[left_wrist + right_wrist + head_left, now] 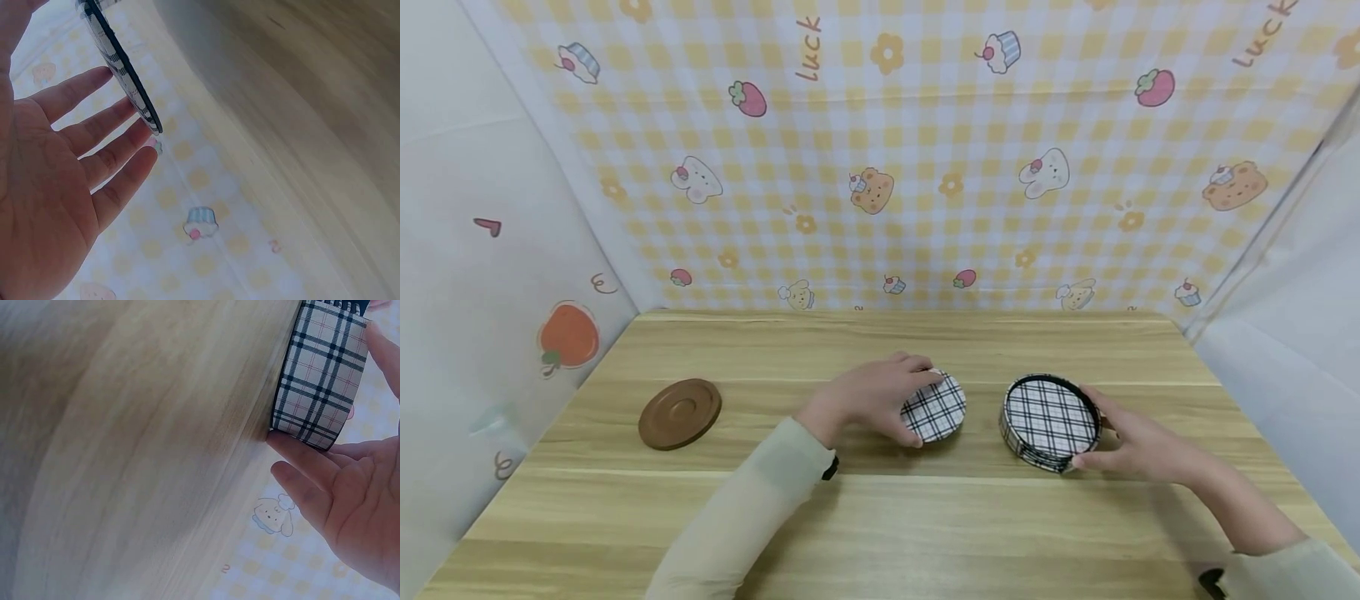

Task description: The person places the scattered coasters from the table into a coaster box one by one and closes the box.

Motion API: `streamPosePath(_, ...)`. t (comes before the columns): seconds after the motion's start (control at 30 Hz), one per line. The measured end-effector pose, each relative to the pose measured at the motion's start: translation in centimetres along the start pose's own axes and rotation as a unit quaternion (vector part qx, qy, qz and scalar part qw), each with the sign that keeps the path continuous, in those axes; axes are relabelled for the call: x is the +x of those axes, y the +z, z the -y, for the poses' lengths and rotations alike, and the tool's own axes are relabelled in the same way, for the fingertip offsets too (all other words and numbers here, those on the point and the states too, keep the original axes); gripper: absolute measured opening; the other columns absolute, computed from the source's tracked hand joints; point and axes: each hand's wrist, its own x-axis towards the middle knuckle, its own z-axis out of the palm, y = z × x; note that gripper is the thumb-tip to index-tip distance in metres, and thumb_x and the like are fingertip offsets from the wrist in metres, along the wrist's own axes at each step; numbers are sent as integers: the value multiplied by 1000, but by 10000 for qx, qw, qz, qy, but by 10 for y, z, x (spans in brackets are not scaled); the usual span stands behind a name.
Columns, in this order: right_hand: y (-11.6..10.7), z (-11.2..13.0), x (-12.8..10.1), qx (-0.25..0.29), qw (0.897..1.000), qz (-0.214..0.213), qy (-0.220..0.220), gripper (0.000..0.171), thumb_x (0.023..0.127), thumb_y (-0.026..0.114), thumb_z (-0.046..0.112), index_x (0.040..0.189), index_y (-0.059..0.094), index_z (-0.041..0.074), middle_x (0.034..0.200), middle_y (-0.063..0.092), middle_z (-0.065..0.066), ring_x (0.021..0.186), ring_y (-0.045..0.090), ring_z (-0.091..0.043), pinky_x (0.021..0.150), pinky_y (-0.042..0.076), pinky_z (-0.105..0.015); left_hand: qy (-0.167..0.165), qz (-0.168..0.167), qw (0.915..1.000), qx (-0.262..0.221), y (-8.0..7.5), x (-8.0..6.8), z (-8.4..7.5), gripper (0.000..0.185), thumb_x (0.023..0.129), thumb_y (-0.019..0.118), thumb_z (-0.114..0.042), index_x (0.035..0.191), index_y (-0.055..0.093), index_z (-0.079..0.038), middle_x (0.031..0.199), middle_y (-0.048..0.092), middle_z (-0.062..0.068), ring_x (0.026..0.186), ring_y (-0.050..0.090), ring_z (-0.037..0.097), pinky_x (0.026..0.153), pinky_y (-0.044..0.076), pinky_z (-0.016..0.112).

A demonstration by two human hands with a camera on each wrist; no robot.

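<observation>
Basically, head view: left hand [868, 398] is gripping a small plaid coaster [934, 407] by its left rim, thumb at the near edge and fingers over the far edge, coaster lying flat or barely lifted off the bench [880, 517]. Right hand [1138, 442] is steadying the round plaid holder [1049, 421] from its right side, thumb at the near rim, fingers around the wall. Coaster and holder are sitting just beside each other, not touching. Step looks like a coaster moving between holder and bench; direction I cannot tell. Next move is calling for a clean lift and a level carry over the holder's rim, or a flat set-down. Brown saucer [680, 412] is lying well apart on the left, with open bench between; near and far bench edges are well away from both hands.

Left wrist view: left hand [50, 206] is showing palm and fairly straight fingers, fingertips touching the coaster [122, 75], seen edge-on with a dark rim. Thumb is out of view.

Right wrist view: right hand [350, 487] is cupping the holder [322, 375], one fingertip pressing at the wall's base where it is meeting the bench [144, 456]. Holder is sitting flat.
</observation>
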Motion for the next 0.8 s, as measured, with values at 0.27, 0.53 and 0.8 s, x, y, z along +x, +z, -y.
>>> streamPosePath(0.27,-1,1,0,-4,10000,69,36,104,84,79,29,151,14,-15,149,24,-46,119,51,-61,95,42,-71,189,75,9995,242,-1,20,-16,93,76,76,-56,153,39,-20,155,40,5,137,42,23,111,43,38)
streamPosePath(0.53,-1,1,0,24,10000,36,15,104,83,80,28,151,15,-16,148,25,-46,117,52,-61,94,43,-71,425,135,9986,299,-4,38,-31,93,78,75,-57,154,36,-20,157,37,4,138,39,21,114,39,34)
streamPosePath(0.8,-1,1,1,68,10000,43,-42,103,84,80,27,151,14,-17,149,24,-46,118,51,-62,95,42,-71,673,139,9970,350,-7,54,-47,93,79,74,-58,155,36,-20,157,37,3,137,39,20,114,38,31)
